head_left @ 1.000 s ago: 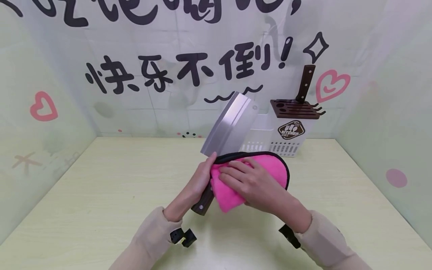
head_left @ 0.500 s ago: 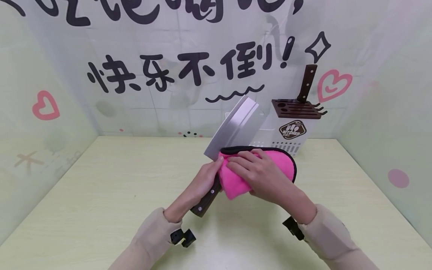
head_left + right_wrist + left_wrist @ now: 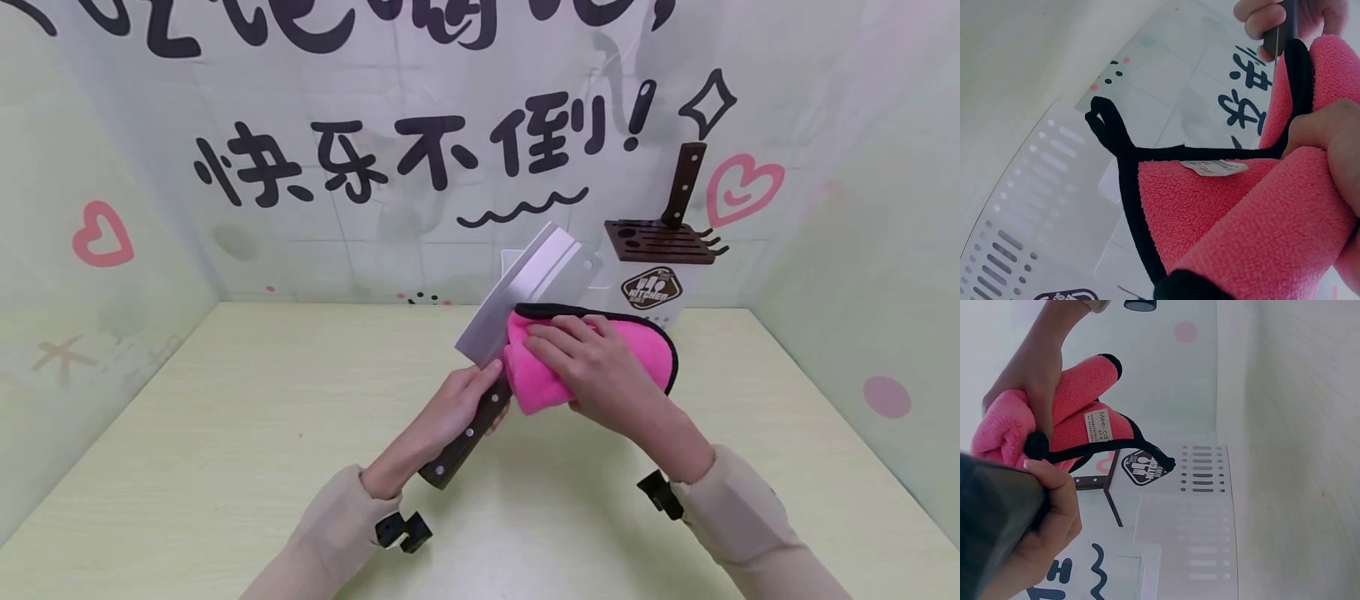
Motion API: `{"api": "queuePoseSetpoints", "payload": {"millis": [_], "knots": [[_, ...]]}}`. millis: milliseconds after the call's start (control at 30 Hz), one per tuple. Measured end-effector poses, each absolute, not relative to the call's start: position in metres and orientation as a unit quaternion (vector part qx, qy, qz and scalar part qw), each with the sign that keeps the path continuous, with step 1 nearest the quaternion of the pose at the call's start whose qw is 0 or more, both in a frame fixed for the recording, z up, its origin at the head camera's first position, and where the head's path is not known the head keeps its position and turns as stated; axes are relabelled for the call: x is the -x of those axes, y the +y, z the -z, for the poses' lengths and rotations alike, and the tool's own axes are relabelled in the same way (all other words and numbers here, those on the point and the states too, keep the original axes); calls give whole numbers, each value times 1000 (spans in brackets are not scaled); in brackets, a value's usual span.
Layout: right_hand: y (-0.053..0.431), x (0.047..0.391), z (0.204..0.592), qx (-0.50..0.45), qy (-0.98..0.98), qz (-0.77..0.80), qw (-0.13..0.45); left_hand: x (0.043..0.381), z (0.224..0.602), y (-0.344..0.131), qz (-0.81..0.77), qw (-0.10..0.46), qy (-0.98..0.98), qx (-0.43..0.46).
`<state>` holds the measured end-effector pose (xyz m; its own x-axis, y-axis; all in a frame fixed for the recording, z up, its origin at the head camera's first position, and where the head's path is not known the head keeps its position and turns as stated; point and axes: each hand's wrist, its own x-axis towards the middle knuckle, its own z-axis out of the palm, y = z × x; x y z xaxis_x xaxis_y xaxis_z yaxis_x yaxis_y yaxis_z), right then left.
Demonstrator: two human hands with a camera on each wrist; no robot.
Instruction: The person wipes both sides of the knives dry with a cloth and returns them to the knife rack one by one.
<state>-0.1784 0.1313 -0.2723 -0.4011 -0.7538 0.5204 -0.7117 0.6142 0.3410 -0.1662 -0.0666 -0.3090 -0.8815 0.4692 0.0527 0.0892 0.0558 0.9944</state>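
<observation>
My left hand (image 3: 459,410) grips the dark wooden handle (image 3: 467,435) of a cleaver (image 3: 517,287), its broad steel blade tilted up and to the right above the table. My right hand (image 3: 596,367) holds a folded pink cloth (image 3: 645,354) with black edging against the lower part of the blade. In the right wrist view the cloth (image 3: 1210,206) shows a black hanging loop and a white label (image 3: 1216,167). From the left wrist, the cloth (image 3: 1085,387) is bunched in the right hand's fingers. Part of the blade lies hidden behind the cloth.
Behind the cloth stands a white knife holder (image 3: 652,296) with a brown slotted top (image 3: 660,242) and a KITCHEN label. Another knife's handle (image 3: 684,185) sticks up from it. A pale wood table (image 3: 225,467) lies below, with printed walls around it.
The cloth and right hand have moved up and right, uncovering more of the handle. The cleaver has leaned further right, and its blade tip sits a little lower.
</observation>
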Motion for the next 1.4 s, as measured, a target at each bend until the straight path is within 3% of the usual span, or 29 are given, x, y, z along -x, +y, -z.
{"api": "queuePoseSetpoints", "payload": {"millis": [500,933,1400], "knots": [[153,192,266,-395,-856,15,333,165,315,-73,-612,156,745,-216],[169,200,260,-352,-887,-7,297,164,316,-75,-599,158,750,-232],[160,196,255,-344,-888,13,304,163,314,-74,-597,166,749,-234]]}}
